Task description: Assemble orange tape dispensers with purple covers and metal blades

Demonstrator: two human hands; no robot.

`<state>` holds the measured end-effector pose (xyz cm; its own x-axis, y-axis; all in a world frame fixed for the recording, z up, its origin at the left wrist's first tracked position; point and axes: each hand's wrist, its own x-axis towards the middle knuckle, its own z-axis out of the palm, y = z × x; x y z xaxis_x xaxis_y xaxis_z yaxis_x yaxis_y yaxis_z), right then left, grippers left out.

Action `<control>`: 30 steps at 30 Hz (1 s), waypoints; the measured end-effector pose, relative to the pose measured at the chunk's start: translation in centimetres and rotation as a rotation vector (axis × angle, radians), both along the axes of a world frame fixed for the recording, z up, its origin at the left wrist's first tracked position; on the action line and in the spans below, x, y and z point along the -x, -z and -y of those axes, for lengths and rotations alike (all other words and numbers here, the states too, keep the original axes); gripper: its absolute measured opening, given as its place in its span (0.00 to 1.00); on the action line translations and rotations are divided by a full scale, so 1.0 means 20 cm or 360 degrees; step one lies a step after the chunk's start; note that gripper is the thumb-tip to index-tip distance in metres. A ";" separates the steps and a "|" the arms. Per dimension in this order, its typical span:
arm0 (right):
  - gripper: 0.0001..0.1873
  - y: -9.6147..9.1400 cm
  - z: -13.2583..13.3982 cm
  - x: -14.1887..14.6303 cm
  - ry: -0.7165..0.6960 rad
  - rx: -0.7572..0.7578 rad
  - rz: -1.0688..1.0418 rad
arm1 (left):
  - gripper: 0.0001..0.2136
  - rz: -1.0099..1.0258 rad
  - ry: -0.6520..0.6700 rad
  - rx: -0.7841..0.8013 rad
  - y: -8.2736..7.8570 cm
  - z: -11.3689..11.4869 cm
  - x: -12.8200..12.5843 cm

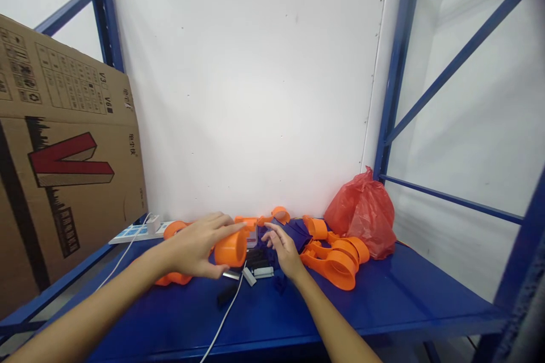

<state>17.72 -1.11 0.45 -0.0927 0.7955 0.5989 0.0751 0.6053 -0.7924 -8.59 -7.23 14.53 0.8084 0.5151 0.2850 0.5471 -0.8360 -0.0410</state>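
My left hand (198, 247) is curved around an orange plastic cup-shaped part (231, 249), with fingers over its top and the thumb by its lower edge. My right hand (284, 250) hovers just to the right, fingers apart and slightly curled, with nothing visible in it. Behind that hand lie dark blue flat pieces (298, 232). Between the hands, small black pieces (255, 260) and light grey pieces (263, 272) lie on the blue shelf (179, 317). More orange parts (340, 266) with round cups are heaped to the right, and others sit partly hidden behind my left hand.
A big cardboard box (72, 153) stands at the left. Beside it are a white power strip (164, 229) with a charger and a white cable (221, 323) running forward. A red plastic bag (366, 215) rests at the back right. Blue posts (395, 68) and a white wall (255, 79) enclose the shelf.
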 end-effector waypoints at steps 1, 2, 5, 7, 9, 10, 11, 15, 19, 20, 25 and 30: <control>0.28 0.00 -0.01 0.01 -0.0098 0.0104 -0.0084 | 0.39 0.0007 0.0053 -0.0065 0.03 -0.01 -0.06; 0.30 0.01 -0.02 0.01 -0.0172 0.0196 -0.0169 | 0.38 -0.0005 0.0112 -0.0108 0.06 -0.01 -0.11; 0.30 0.02 -0.04 0.01 -0.0207 0.0388 -0.0394 | 0.40 -0.0026 0.0230 -0.0162 0.17 -0.02 -0.26; 0.27 0.02 -0.06 0.00 -0.0137 0.0446 -0.0470 | 0.41 -0.0014 0.0276 -0.0140 0.24 -0.03 -0.32; 0.24 0.02 -0.07 -0.02 -0.0042 0.0443 -0.0504 | 0.41 0.0068 0.0316 -0.0059 0.30 -0.04 -0.35; 0.23 0.02 -0.08 -0.02 0.0013 0.0424 -0.0519 | 0.40 0.0160 0.0327 0.0015 0.33 -0.06 -0.35; 0.22 0.02 -0.08 -0.03 0.0065 0.0402 -0.0533 | 0.41 0.0299 0.0320 0.0115 0.37 -0.07 -0.36; 0.21 0.01 -0.07 -0.03 0.0141 0.0395 -0.0532 | 0.33 0.1299 -0.0068 0.0729 0.52 -0.20 -0.39; 0.23 0.01 -0.07 -0.02 0.0106 0.0369 -0.0435 | 0.31 0.1680 -0.0242 0.1564 0.61 -0.32 -0.47; 0.24 0.01 -0.07 -0.02 0.0101 0.0357 -0.0401 | 0.29 0.1696 -0.0229 0.1659 0.62 -0.34 -0.49; 0.28 0.04 -0.10 -0.02 0.0090 0.0379 -0.0251 | 0.21 0.1897 -0.0264 0.1556 0.62 -0.39 -0.49; 0.16 0.05 -0.07 -0.04 0.0429 0.0069 0.0257 | 0.17 0.2363 -0.0124 0.1478 0.69 -0.43 -0.41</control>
